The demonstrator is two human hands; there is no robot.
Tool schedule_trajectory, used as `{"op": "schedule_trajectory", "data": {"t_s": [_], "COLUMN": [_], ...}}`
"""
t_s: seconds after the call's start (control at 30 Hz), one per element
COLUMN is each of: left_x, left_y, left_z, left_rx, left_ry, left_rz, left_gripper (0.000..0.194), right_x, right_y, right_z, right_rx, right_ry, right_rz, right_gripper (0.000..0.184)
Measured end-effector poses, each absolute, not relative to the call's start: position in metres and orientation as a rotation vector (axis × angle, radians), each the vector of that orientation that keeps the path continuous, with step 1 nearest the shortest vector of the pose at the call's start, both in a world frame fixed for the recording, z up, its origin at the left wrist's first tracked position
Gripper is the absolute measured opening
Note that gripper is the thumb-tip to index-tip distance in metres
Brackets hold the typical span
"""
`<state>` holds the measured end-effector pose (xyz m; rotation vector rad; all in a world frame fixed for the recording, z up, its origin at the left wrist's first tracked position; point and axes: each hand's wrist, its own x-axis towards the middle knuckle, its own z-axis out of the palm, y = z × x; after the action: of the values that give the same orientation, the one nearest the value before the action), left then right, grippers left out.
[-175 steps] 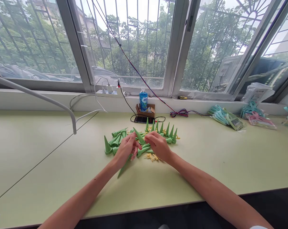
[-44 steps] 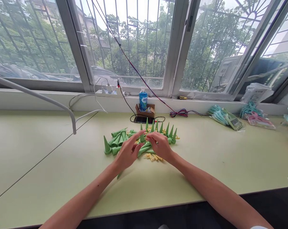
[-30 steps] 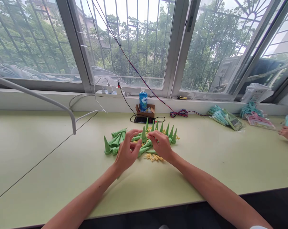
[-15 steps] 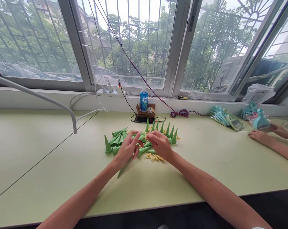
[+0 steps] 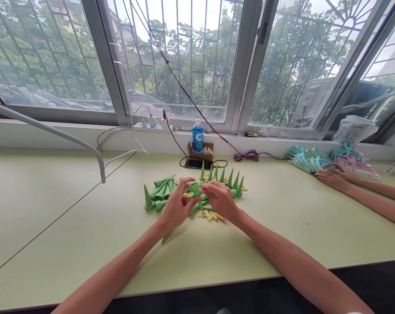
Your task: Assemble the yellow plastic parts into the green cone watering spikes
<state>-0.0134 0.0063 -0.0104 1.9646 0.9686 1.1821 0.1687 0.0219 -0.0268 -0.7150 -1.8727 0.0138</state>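
My left hand grips a green plastic spike between thumb and fingers. Its wide, open end is tilted upward and its narrow part points down. Close against the rim, my right hand has its thumb and fingers pinched together; whatever is between them is too small to make out. A pile of loose green spikes lies to the left of the hands. Behind and to the right, several spikes stand on their wide ends in a row. Small yellow pegs are scattered below my right hand.
A blue bottle stands by a small cardboard box at the back, with a phone in front. Coiled cable lies near the sill. At right, another person's hands touch bagged teal items.
The green spike in my left hand has been turned so its open end faces up. My left fingers have shifted around it. The other person's hands moved left, toward the teal items.
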Motion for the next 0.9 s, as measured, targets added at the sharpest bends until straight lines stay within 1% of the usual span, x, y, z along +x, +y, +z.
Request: {"op": "schedule_trajectory", "data": {"t_s": [0.1, 0.27, 0.43, 0.57, 0.77, 0.9], "left_x": [-0.014, -0.011, -0.008, -0.008, -0.009, -0.009], "left_y": [0.007, 0.007, 0.007, 0.008, 0.009, 0.009], "left_z": [-0.014, -0.013, -0.008, -0.004, 0.000, -0.003], "left_rx": [2.044, 2.006, 1.805, 1.602, 1.341, 1.234], "left_ry": [1.062, 1.142, 1.022, 0.878, 0.786, 0.727], "left_rz": [1.211, 1.203, 1.236, 1.181, 1.056, 0.935], "left_gripper": [0.048, 0.048, 0.042, 0.037, 0.040, 0.047], "right_x": [0.167, 0.165, 0.164, 0.165, 0.166, 0.166], "right_y": [0.021, 0.020, 0.019, 0.018, 0.019, 0.019], "right_z": [-0.026, -0.025, -0.024, -0.023, -0.027, -0.029], "right_rx": [-0.713, -0.747, -0.769, -0.768, -0.696, -0.665], "right_ry": [-1.883, -1.848, -1.718, -1.694, -1.768, -1.822], "right_rz": [0.009, -0.004, -0.066, -0.096, -0.084, -0.073], "right_gripper": [0.019, 0.018, 0.017, 0.017, 0.016, 0.017]}}
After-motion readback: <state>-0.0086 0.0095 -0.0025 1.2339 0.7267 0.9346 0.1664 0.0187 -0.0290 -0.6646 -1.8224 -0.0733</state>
